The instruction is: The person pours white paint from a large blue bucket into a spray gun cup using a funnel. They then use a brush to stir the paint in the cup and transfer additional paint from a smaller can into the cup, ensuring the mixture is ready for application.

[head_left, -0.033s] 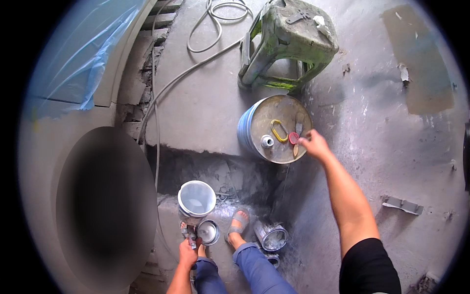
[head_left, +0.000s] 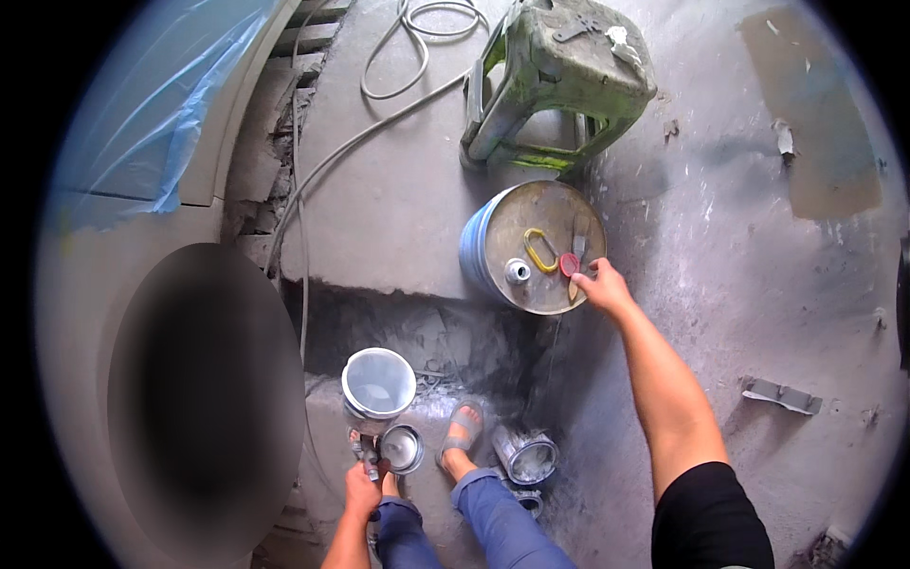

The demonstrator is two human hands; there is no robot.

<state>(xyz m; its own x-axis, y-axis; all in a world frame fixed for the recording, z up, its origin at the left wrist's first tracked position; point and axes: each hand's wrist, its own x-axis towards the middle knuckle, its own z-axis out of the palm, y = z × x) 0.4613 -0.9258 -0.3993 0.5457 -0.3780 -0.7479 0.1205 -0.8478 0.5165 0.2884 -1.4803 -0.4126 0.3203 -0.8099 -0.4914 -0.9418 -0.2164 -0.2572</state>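
My left hand (head_left: 361,490), low in the view, is closed around the grip of what looks like a spray gun (head_left: 371,463) with a round metal cup (head_left: 402,449) beside it. Pale grey liquid shows in the cup. My right hand (head_left: 604,284) reaches over the right edge of a blue drum (head_left: 474,242), its fingers apart. The fingertips are at a red cap (head_left: 569,265) and the wooden handle of a flat brush (head_left: 579,235); whether they touch is hard to make out. A yellow oval ring (head_left: 540,249) and a metal spout (head_left: 517,271) are also on the drum top.
Just beyond my feet stands a white bucket (head_left: 378,381). Paint-smeared cans (head_left: 527,458) lie by my right foot. A stained green stool (head_left: 592,90) stands behind the drum. A grey hose (head_left: 346,152) runs along the floor past a broken-edged pit (head_left: 417,327).
My right hand has moved slightly left over the drum's edge, closer to the red cap and brush handle. My left hand stays in nearly the same place with the gun.
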